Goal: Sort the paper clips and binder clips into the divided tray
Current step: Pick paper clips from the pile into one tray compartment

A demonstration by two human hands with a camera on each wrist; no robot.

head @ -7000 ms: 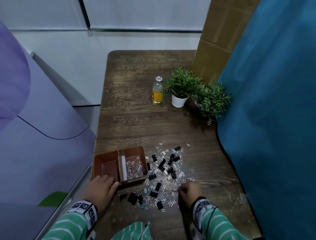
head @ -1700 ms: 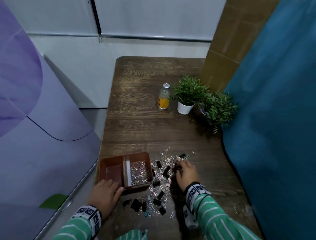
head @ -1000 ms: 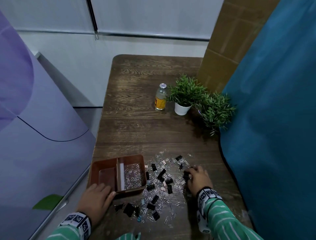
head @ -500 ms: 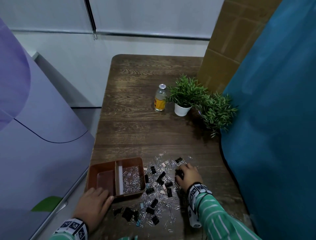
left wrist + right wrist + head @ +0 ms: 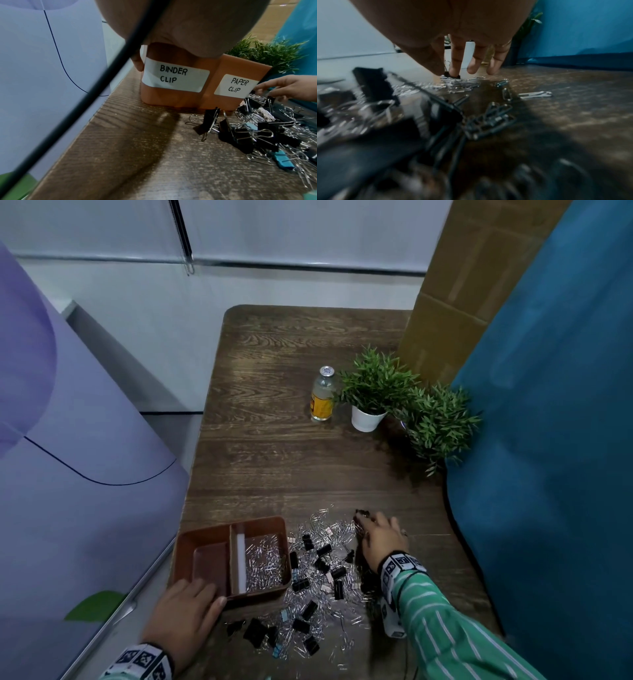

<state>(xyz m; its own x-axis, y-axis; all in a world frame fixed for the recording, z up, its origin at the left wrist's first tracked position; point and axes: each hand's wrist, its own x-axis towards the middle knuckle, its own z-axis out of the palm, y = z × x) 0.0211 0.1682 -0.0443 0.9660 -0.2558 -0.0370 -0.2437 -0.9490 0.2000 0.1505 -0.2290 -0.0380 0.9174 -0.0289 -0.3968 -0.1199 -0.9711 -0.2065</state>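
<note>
A brown divided tray [image 5: 205, 535] stands at the table's near left, labelled BINDER CLIP [image 5: 175, 77] on the left and PAPER CLIP [image 5: 236, 85] on the right. Its right compartment holds silver paper clips [image 5: 263, 563]; the left one looks bare. My left hand [image 5: 202, 594] grips the tray's near-left corner. To the tray's right lies a mixed pile of black binder clips [image 5: 323, 551] and paper clips [image 5: 339, 530]. My right hand [image 5: 363, 523] reaches to the pile's far edge, where thumb and forefinger pinch a small black binder clip [image 5: 452, 76].
A small bottle with a yellow label [image 5: 322, 400] and two potted plants [image 5: 373, 386] [image 5: 438, 422] stand farther back. A blue curtain [image 5: 548, 440] runs along the table's right edge, with a cardboard box [image 5: 455, 302] behind. Two blue clips [image 5: 281, 159] lie in the near pile.
My right hand has shifted from the middle of the pile to its far edge and closed its fingertips on a black binder clip. The left hand has stayed on the tray.
</note>
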